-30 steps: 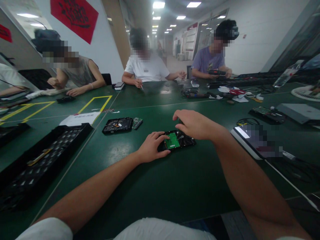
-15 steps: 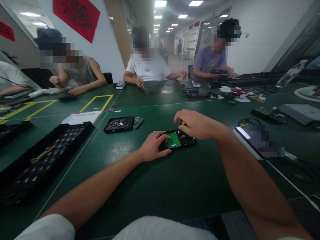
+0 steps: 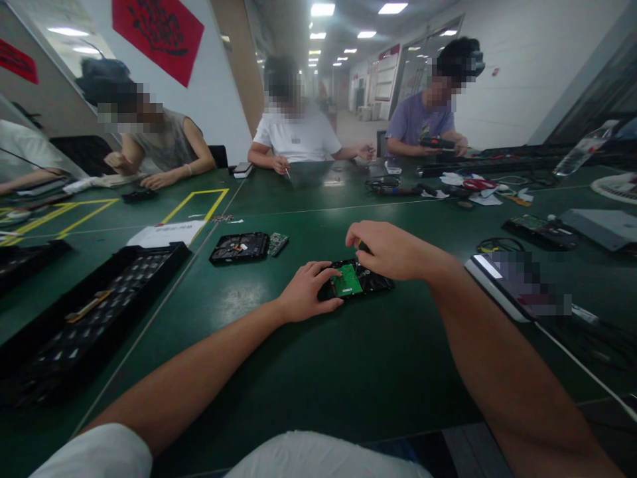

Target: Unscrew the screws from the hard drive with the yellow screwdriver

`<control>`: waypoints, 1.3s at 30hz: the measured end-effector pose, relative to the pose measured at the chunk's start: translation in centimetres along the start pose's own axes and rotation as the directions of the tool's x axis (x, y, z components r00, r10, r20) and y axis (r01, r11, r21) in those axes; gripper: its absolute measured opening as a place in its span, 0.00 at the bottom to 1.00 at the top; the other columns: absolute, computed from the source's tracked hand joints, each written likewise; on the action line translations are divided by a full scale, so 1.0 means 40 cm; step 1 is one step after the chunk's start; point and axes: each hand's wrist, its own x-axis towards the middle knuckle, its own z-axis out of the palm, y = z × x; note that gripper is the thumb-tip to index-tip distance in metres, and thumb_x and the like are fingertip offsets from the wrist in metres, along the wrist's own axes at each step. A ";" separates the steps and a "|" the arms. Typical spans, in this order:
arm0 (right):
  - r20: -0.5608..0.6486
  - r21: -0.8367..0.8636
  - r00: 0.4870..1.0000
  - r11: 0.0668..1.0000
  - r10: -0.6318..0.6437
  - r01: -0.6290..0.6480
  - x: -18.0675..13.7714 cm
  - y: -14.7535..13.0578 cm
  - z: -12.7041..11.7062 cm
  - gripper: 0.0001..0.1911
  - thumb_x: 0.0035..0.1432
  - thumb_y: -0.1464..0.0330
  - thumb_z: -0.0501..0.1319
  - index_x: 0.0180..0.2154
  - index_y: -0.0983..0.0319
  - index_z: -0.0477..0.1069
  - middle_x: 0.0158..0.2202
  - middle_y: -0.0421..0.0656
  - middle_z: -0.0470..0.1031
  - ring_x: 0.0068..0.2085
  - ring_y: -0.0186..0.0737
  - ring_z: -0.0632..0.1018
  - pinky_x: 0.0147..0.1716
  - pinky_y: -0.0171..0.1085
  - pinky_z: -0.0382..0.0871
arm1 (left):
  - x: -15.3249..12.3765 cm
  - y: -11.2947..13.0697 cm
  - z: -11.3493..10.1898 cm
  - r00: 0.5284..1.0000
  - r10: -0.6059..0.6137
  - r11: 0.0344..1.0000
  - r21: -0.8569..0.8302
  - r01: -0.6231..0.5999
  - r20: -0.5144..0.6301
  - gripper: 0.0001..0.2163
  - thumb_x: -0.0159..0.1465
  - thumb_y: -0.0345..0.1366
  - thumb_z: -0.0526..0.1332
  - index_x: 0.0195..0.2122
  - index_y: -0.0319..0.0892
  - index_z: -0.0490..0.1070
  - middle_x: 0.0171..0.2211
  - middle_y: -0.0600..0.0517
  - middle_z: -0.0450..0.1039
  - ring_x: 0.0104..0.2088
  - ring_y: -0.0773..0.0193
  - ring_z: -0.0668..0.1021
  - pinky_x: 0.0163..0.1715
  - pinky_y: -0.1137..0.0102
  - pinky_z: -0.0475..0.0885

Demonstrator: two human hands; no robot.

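A black hard drive (image 3: 367,281) with a green circuit board (image 3: 347,281) on top lies on the green table (image 3: 308,372) in front of me. My left hand (image 3: 306,292) grips the drive's left end, fingers curled round it. My right hand (image 3: 388,250) hovers over the drive's far edge, fingers closed on a small tool with a yellow and black handle (image 3: 361,245), mostly hidden by the hand.
A second opened drive (image 3: 239,247) with a loose board (image 3: 277,243) lies to the left. A long black tray (image 3: 84,312) sits at the left, a phone (image 3: 512,285) and cables at the right. Three people work at the far side.
Both hands have stayed on the drive. My right hand has closed down slightly over its far edge, and the view has shifted a little.
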 end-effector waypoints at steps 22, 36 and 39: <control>0.040 -0.081 0.985 0.983 0.166 -0.162 -0.002 0.002 -0.012 0.07 0.69 0.67 0.58 0.43 0.63 0.73 0.44 0.52 0.81 0.43 0.49 0.79 0.42 0.42 0.66 | -0.001 0.001 0.000 1.000 0.015 1.000 0.004 -0.015 -0.008 0.29 0.65 0.54 0.69 0.63 0.48 0.70 0.66 0.40 0.68 0.65 0.41 0.71 0.65 0.45 0.67; 0.023 -0.105 0.982 0.977 0.188 -0.185 -0.006 0.001 -0.006 0.11 0.73 0.64 0.56 0.45 0.63 0.74 0.46 0.54 0.81 0.46 0.51 0.80 0.44 0.43 0.67 | 0.000 -0.002 0.003 1.000 0.008 1.000 0.006 -0.008 0.002 0.30 0.65 0.55 0.69 0.65 0.48 0.70 0.66 0.39 0.68 0.65 0.41 0.71 0.64 0.45 0.67; 0.028 -0.040 0.998 0.998 0.052 -0.051 -0.007 0.000 -0.007 0.11 0.66 0.72 0.59 0.50 0.63 0.73 0.50 0.52 0.80 0.49 0.49 0.79 0.49 0.41 0.67 | 0.000 -0.005 0.005 1.000 0.006 1.000 0.004 -0.006 0.000 0.30 0.65 0.55 0.69 0.65 0.49 0.70 0.66 0.40 0.68 0.65 0.41 0.71 0.64 0.44 0.67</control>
